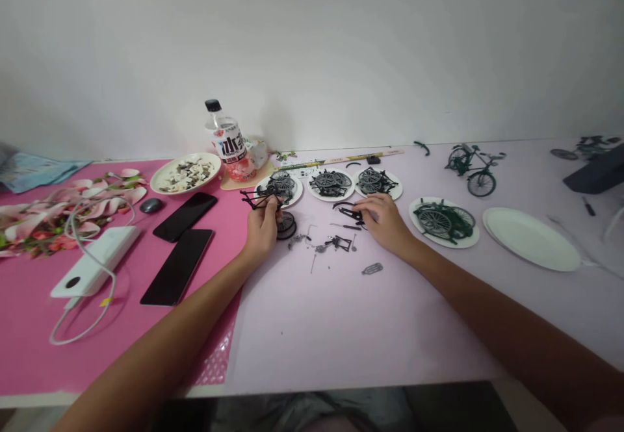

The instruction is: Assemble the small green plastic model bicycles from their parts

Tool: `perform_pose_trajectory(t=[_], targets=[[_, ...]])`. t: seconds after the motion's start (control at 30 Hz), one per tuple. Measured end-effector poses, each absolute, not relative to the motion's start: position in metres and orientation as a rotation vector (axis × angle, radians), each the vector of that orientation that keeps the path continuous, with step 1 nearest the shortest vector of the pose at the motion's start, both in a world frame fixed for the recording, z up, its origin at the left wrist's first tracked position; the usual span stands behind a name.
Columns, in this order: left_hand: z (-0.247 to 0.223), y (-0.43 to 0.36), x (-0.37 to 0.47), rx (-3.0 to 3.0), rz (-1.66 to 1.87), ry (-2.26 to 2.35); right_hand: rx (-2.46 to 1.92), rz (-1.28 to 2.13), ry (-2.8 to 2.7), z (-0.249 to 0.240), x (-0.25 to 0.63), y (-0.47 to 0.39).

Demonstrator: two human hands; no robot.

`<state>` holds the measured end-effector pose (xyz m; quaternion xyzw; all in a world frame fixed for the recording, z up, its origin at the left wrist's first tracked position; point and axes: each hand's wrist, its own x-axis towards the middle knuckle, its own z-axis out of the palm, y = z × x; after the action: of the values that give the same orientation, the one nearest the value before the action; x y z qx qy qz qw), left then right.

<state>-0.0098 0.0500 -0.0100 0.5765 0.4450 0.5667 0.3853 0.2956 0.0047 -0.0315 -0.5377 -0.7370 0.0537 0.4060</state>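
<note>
My left hand (263,226) is closed on a small black toy bicycle frame (252,199), raised above the table. Black toy wheels (286,227) lie just beside those fingers. To the right, the fingers of my right hand (382,219) pinch a curved black part (344,207) that looks like a mudguard, close to the tabletop. A thin screwdriver (345,227) lies under it. Between the hands are tiny loose metal and black parts (340,243), too small to name singly. Nearer me lies a grey slatted piece (372,269).
Three white plates (312,193) of black bicycle parts stand behind my hands; another plate (414,214) holds green parts. Farther right are an assembled green bicycle (475,165) and a bare plate (536,245). Leftward are a bottle (229,143), phones (178,269) and a power bank (97,263).
</note>
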Motion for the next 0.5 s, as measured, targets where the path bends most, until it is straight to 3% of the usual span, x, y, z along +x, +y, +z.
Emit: perform_pose_trajectory(t=[0.5], targets=[[-0.016, 0.054, -0.014, 1.496, 1.481, 1.219, -1.3, 0.026, -1.849, -0.011, 0.284, -0.006]])
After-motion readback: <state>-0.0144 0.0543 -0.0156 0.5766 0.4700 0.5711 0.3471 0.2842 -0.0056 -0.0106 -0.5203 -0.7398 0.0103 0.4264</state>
